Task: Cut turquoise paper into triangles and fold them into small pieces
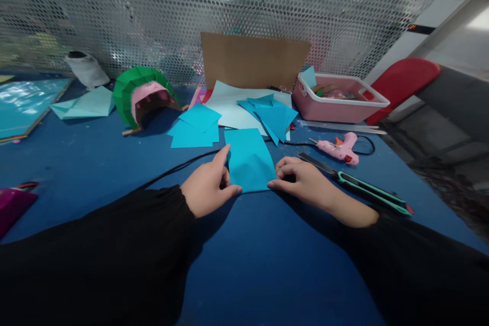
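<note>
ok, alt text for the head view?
A person's left hand and right hand touch the near corners of a blue paper sheet on a dark blue table. A pink glue gun and a utility knife lie to the right; loose blue papers, a cardboard sheet and a pink basket are behind.

The blue sheet point(247, 155) is matt paper, the basket point(330, 108) plastic, the screen point(153, 12) shiny metal.

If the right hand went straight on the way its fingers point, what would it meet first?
The blue sheet, right at the fingertips of the right hand. Across it, the left hand looks next in line, though depth is hard to judge from this view.
</note>
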Demonstrator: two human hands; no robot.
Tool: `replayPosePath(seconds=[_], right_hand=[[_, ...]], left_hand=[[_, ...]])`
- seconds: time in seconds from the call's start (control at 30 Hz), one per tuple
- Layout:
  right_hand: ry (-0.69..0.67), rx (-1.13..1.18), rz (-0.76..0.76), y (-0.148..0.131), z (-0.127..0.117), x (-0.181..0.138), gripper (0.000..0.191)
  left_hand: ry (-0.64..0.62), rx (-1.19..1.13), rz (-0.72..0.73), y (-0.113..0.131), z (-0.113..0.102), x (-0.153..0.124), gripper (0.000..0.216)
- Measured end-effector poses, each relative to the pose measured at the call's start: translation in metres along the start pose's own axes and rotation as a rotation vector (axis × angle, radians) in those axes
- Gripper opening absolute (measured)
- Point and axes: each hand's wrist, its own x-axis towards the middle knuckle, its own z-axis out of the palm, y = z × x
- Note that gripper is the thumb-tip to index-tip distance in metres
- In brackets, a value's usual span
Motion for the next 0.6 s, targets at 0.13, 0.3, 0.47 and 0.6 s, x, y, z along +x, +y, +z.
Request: replayPosePath(seconds=[0.13,0.3,0.47,0.6], right_hand=[[0.0,-0.004,0.004,-0.0009,-0.0001,0.0,0.028],[-0.001,-0.011,0.006,-0.0011,-0.0001,-0.0001,0.028],[-0.004,-0.019,-0.005,-0.001,0.0,0.0001,0.028],[0.0,-0.025,-0.013,-0.0021,-0.0004,-0.0005,0.028]], left_hand=[[0.01,-0.022,-0.016,0.0023,-0.0001,-0.0001,0.092],[-0.004,-0.027,-0.025,0.0012,-0.0001,0.0011,0.092],[0.025,0.06,0.038,-0.0034,0.003,0.0002,0.089],[0.177,0.224,0.174,-0.0074,0.0075,-0.0012,0.072]])
